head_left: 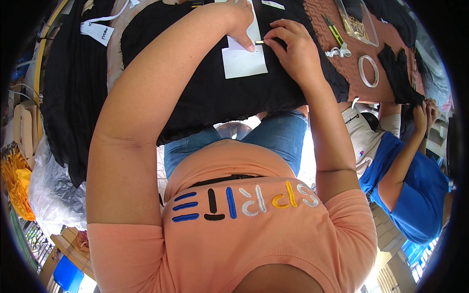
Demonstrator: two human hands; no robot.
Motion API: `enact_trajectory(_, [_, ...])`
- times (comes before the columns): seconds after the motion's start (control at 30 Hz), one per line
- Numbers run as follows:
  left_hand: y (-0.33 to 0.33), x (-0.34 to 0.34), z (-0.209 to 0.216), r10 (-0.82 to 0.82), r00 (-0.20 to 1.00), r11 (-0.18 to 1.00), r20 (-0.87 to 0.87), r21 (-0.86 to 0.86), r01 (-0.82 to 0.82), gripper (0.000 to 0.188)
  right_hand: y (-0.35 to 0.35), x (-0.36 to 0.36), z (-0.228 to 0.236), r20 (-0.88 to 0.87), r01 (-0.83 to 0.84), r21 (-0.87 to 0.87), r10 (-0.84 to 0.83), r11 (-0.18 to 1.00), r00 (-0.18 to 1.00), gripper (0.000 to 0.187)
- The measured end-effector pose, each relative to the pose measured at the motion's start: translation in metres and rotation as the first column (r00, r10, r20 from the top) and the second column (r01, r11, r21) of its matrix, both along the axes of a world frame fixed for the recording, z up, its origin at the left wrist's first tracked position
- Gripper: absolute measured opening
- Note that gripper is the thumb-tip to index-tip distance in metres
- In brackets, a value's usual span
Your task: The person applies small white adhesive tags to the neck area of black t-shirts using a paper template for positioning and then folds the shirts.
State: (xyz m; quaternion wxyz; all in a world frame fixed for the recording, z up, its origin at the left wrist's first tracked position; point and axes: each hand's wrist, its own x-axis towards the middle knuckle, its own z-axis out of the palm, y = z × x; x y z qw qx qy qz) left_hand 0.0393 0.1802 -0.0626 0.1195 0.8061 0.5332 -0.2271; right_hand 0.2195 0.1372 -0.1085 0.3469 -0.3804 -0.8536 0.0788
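Note:
A large black cloth covers the table in front of me. White paper pieces lie on it, partly overlapping. My left hand presses down on them with its thumb stretched out; its other fingers are partly cut off by the top edge. Just to the right, my right hand pinches a small, slim yellowish piece between thumb and forefinger. The tip of that piece reaches the paper's right edge. Its exact kind is too small to make out.
Right of the cloth lie green-handled thread snips, a white tape roll and a clear plastic container. A co-worker in a blue shirt handles black fabric at far right. A white tag rests at upper left.

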Motion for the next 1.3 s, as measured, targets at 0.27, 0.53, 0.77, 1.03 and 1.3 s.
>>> enact_trajectory(0.27, [0.001,0.002,-0.001,-0.008,1.0,1.0,0.001,-0.009,0.008,0.123,-0.006,0.003,0.004,-0.011,-0.032,0.011,0.032,0.999,0.999,0.012])
enact_trajectory(0.53, [0.008,0.002,-0.013,-0.016,0.995,1.0,-0.102,-0.006,0.015,0.124,-0.033,0.011,0.017,0.006,-0.13,-0.06,0.131,0.99,0.991,0.021])
enact_trajectory(0.77, [-0.009,0.003,0.01,0.026,0.999,1.0,-0.021,-0.001,-0.026,0.119,-0.052,0.012,0.022,0.056,-0.216,-0.145,0.226,0.966,0.973,0.031])
enact_trajectory(1.03, [-0.005,0.001,0.016,0.06,0.998,0.996,-0.012,-0.062,-0.06,0.094,-0.049,0.007,0.029,0.148,-0.246,-0.048,0.25,0.968,0.957,0.02])
enact_trajectory(1.3, [0.016,-0.057,0.008,-0.121,0.819,0.935,0.561,0.342,-0.096,0.061,-0.033,-0.001,0.059,0.061,-0.231,0.075,0.227,0.97,0.972,0.011])
